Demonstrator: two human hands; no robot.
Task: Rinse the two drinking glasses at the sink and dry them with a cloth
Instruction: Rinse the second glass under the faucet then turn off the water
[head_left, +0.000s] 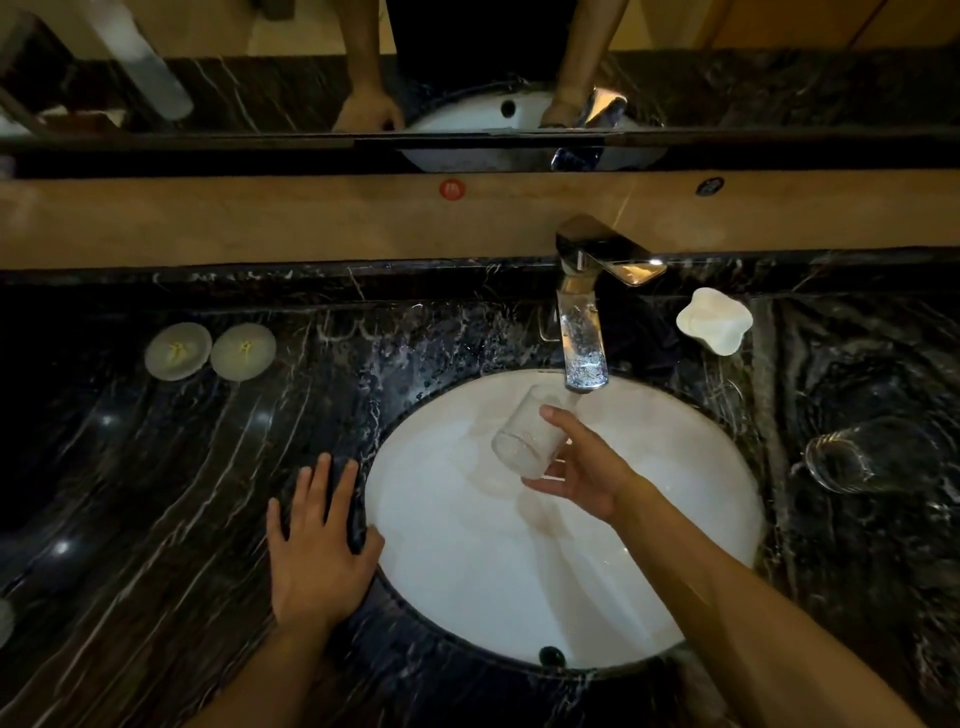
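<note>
My right hand (587, 470) holds a clear drinking glass (524, 439) tilted over the white oval sink (675, 545), its mouth up under the chrome tap (584, 338). Whether water runs from the spout I cannot tell. A second clear glass (852, 457) lies on its side on the dark marble counter to the right of the sink. My left hand (317, 540) rests flat on the counter at the sink's left rim, fingers spread, holding nothing. No cloth is in view.
Two round white lidded items (210, 351) sit on the counter at the left. A white star-shaped dish (716, 319) stands right of the tap. A mirror (467, 78) runs along the back above a wooden ledge (311, 218).
</note>
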